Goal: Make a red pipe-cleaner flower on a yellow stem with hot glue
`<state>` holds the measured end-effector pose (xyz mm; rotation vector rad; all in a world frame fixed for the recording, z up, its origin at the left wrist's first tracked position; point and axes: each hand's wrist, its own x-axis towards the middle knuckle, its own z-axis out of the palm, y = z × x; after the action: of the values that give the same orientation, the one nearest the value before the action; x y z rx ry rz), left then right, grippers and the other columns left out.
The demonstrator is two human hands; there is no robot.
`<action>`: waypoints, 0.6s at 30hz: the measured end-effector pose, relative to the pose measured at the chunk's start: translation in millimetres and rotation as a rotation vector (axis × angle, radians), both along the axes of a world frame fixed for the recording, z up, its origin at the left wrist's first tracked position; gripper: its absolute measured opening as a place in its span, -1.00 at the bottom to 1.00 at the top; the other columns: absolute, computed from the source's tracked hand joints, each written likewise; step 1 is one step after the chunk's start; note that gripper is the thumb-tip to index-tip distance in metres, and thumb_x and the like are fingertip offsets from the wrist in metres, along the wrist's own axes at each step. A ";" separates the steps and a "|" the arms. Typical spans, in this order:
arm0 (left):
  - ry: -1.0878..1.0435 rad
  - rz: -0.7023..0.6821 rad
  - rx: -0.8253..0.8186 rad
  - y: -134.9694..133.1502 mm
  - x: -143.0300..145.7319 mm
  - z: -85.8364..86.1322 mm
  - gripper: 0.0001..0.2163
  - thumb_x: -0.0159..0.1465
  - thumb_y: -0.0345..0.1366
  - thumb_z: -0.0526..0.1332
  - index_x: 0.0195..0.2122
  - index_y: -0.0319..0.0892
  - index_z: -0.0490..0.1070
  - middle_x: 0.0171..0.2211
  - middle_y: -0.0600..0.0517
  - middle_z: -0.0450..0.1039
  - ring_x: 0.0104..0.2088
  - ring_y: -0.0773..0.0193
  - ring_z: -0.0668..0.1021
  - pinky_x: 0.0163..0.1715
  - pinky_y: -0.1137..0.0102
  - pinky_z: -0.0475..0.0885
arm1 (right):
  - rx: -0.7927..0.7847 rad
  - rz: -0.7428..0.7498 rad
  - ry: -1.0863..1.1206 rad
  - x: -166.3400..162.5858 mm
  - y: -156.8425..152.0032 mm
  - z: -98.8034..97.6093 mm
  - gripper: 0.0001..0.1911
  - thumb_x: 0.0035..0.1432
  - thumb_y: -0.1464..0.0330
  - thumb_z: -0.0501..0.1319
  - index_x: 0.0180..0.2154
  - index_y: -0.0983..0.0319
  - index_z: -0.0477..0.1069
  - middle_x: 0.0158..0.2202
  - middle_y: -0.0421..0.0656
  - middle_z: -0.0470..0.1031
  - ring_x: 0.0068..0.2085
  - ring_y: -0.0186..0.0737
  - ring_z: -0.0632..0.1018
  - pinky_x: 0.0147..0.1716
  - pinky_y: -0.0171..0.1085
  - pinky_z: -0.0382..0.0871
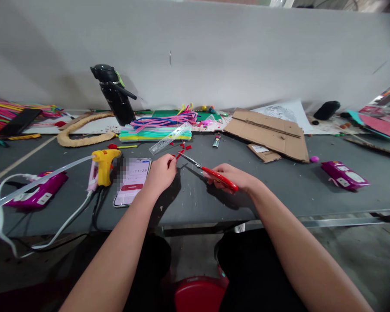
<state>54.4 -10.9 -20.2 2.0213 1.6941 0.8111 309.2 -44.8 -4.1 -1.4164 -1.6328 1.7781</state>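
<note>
My right hand [229,177] is closed round the red handles of a pair of scissors [211,171], whose blades point left. Pinched in the fingers of my left hand [162,171] is a small red piece [178,157], and the blade tips meet it; its material is too small to make out. Several red scraps [182,147] lie on the table just beyond. A clear ruler [170,138] rests at a slant on a stack of coloured sheets [136,135] behind my left hand. Beside my left wrist lies a phone [133,182] with its screen lit.
Left of the phone stand a yellow glue gun [102,167] with its cord and a purple packet [42,190]. A black bottle [115,95] and a curved cardboard ring [74,138] are behind. Cardboard [266,134] lies at back right, another purple packet [344,175] far right.
</note>
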 end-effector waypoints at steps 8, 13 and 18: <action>0.024 -0.004 0.001 0.4 0.2 1.2 -0.76 0.39 -0.23 0.07 -0.40 -0.09 0.42 -0.38 0.01 0.59 -0.33 0.15 0.54 -0.30 0.33 0.29 | 0.027 -0.001 -0.020 -3.2 -2.3 4.3 -0.45 0.06 -0.10 0.36 -0.44 0.27 0.38 -0.66 -0.32 0.25 -0.71 -0.46 0.25 -0.76 -0.40 0.04; 0.034 -0.009 -0.006 1.0 0.1 -0.4 -0.76 0.39 -0.23 0.06 -0.39 -0.10 0.43 -0.38 0.00 0.59 -0.33 0.14 0.54 -0.31 0.33 0.29 | 0.067 0.023 -0.032 -3.8 -3.6 7.4 -0.46 0.08 -0.10 0.34 -0.46 0.26 0.36 -0.67 -0.31 0.27 -0.72 -0.45 0.25 -0.75 -0.40 0.00; 0.055 -0.010 -0.013 -1.1 -1.1 -3.2 -0.76 0.39 -0.21 0.06 -0.37 -0.09 0.44 -0.36 -0.01 0.60 -0.33 0.13 0.55 -0.32 0.32 0.28 | 0.078 0.026 -0.055 -4.5 -2.5 8.1 -0.44 0.07 -0.12 0.34 -0.49 0.25 0.34 -0.68 -0.31 0.27 -0.71 -0.45 0.26 -0.76 -0.40 0.03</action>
<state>53.3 -12.0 -23.4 2.0596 1.7131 0.7462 304.8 -47.4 4.0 -1.4270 -1.7371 1.6838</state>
